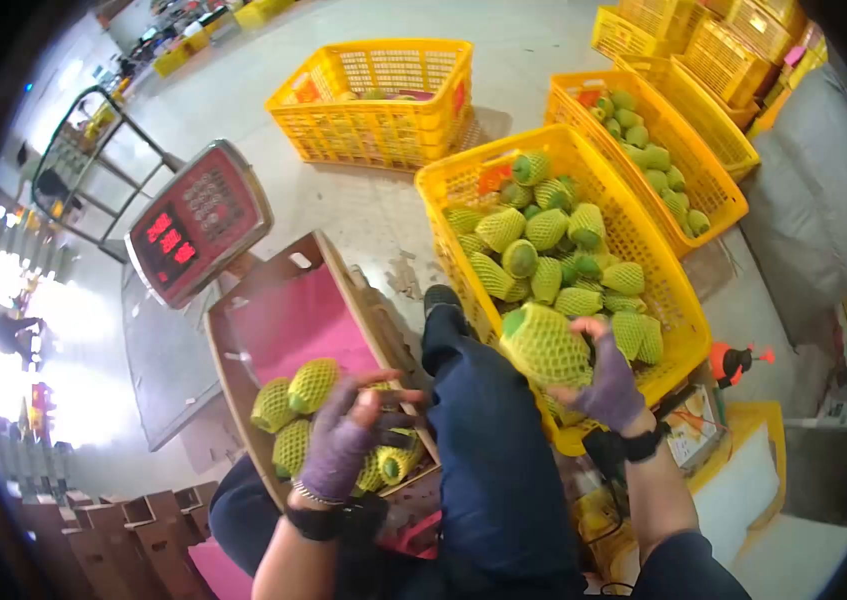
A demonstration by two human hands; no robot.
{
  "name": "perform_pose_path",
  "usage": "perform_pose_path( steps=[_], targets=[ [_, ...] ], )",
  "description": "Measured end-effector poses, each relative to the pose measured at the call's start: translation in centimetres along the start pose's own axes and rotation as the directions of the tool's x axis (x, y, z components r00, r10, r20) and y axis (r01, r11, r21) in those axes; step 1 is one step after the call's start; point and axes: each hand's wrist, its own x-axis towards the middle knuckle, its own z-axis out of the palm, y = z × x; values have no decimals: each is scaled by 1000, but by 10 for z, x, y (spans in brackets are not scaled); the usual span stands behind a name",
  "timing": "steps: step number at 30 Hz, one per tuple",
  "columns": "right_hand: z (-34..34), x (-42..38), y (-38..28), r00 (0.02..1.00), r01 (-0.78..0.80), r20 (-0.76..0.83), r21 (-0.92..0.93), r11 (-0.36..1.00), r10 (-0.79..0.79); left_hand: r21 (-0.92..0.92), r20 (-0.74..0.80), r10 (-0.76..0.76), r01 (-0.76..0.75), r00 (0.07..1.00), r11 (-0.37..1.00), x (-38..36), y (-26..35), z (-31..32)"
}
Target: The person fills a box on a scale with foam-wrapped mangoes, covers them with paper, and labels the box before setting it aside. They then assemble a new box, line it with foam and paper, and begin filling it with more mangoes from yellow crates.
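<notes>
My right hand (611,385), in a purple fingerless glove, grips a large green fruit in a yellow-green foam net (546,347). It holds the fruit above the near corner of a yellow plastic crate (678,320), which is full of similar netted fruits (546,230). My left hand (348,435), gloved the same way, hovers over the near end of a cardboard box (228,385) with its fingers apart and nothing seen in them. Several netted fruits (313,385) lie in that box beside and under the hand. Pink paper (293,320) lines the rest of it.
A scale display (198,222) with red digits stands left of the box, by a grey platform (168,370). Another yellow crate (708,205) with green fruits adjoins the full one. A further crate (373,130) sits ahead. Folded cartons (133,545) are lower left; my leg (493,450) separates box and crate.
</notes>
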Motion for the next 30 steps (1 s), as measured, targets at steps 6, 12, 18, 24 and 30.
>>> perform_pose_path(
  steps=[6, 12, 18, 24, 30],
  targets=[
    [6, 9, -89, 938, 334, 73, 72, 940, -339, -519, 138, 44, 35, 989, 854, -12, -10, 31],
    [-1, -14, -19, 953, -172, -172, 363, 916, 248, -326, -288, 310, -397, 906, 858, 14, -16, -21],
    [-22, 9, 117, 818, -322, -376, 326, 889, 435, 685, -324, 629, -283, 707, 671, 89, -47, -83],
    [-30, 120, 175, 831, -538, -413, -423, 729, 373, 929, -231, 384, 320, 894, -186, 88, -36, -67],
    [5, 200, 216, 768, -614, -383, -666, 423, 513, 931, -317, 168, 340, 934, -135, 97, -20, -57]
  ],
)
